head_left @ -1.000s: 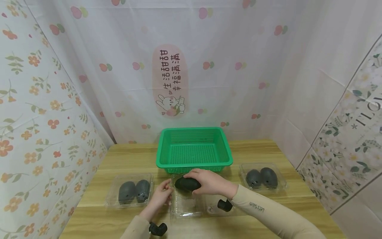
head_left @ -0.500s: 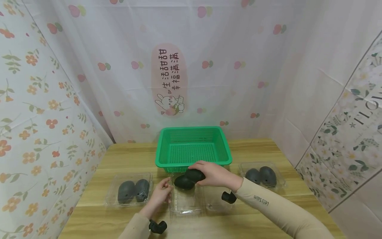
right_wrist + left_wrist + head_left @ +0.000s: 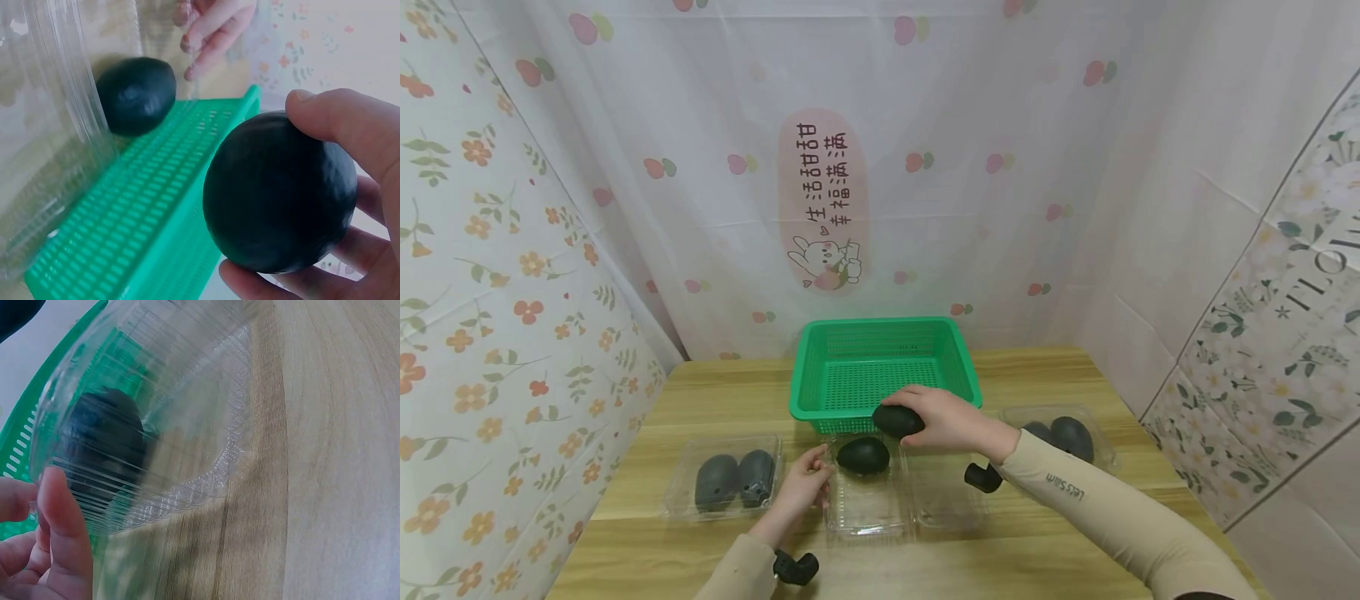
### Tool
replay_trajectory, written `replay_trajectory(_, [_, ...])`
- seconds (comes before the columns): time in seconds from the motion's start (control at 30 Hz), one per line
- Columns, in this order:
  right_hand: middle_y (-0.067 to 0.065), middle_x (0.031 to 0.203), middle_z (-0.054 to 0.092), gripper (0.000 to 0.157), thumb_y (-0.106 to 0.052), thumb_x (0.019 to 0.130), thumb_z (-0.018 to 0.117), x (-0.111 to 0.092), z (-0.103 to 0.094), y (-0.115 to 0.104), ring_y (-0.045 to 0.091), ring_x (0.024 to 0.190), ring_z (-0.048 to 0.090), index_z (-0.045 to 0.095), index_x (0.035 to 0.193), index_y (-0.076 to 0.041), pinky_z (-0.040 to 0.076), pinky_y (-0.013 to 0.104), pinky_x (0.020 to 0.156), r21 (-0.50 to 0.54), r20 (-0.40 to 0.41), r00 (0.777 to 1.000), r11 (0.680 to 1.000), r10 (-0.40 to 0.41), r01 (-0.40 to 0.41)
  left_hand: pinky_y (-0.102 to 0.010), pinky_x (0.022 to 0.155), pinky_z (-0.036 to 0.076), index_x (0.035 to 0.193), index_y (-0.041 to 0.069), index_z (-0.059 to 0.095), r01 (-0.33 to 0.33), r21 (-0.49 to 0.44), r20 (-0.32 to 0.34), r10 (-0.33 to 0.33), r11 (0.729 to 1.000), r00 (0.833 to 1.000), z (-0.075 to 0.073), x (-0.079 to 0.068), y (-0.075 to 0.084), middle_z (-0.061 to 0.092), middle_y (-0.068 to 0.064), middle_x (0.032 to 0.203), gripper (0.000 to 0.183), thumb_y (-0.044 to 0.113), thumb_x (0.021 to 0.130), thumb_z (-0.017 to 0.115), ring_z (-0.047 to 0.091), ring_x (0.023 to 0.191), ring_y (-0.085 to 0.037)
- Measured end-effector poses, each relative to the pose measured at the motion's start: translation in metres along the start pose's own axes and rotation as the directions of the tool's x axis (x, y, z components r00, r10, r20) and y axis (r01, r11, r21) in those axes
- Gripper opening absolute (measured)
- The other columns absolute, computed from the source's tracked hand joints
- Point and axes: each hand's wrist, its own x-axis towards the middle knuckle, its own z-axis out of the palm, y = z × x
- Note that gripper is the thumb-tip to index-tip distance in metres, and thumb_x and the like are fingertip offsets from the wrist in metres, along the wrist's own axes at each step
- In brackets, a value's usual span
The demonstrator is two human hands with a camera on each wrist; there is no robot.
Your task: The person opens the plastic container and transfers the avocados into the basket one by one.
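My right hand (image 3: 946, 421) grips a dark avocado (image 3: 898, 422) above the front rim of the green basket (image 3: 887, 416). In the right wrist view, thumb and fingers wrap round this avocado (image 3: 280, 194). A second avocado (image 3: 862, 456) lies in the far end of an opened clear plastic clamshell box (image 3: 871, 508), whose lid (image 3: 951, 500) is folded out to the right. Thumb and fingers of my left hand (image 3: 805, 483) pinch the box's left edge. Through the clear wall in the left wrist view, the avocado inside (image 3: 106, 440) shows dark.
Another clear box (image 3: 677, 500) with two avocados (image 3: 717, 482) stands on the left. On the right is a similar box (image 3: 1101, 467) with two avocados (image 3: 1072, 439), partly behind the right forearm. Everything stands on a wooden table (image 3: 647, 550) before a patterned curtain (image 3: 1000, 275).
My right hand has lifted one avocado out of the opened box, up and to the right towards the basket. The other avocado stays inside. My left hand holds its place at the box edge.
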Motion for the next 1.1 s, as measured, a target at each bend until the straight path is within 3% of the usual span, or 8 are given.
replay_trajectory(0.4, [0.007, 0.133, 0.053, 0.060, -0.025, 0.084, 0.076, 0.003, -0.018, 0.017, 0.023, 0.107, 0.057, 0.053, 0.139, -0.016, 0.051, 0.036, 0.080, 0.009, -0.018, 1.000, 1.000, 0.025, -0.025, -0.020, 0.043, 0.044, 0.142, -0.013, 0.034, 0.026, 0.000, -0.020, -0.026, 1.000, 0.999, 0.002, 0.000, 0.004, 0.042, -0.004, 0.089, 0.054, 0.001, 0.094, 0.056, 0.047, 0.060, -0.012])
replay_trajectory(1.1, [0.010, 0.135, 0.051, 0.060, -0.024, 0.085, 0.074, 0.017, -0.024, 0.045, 0.024, 0.107, 0.055, 0.051, 0.140, -0.014, 0.050, 0.035, 0.075, 0.048, -0.048, 0.995, 0.995, 0.093, -0.090, -0.021, 0.045, 0.046, 0.142, -0.010, 0.035, 0.044, 0.032, -0.016, -0.043, 0.999, 0.999, -0.001, 0.006, 0.004, 0.042, -0.005, 0.090, 0.052, 0.001, 0.095, 0.054, 0.047, 0.063, -0.012])
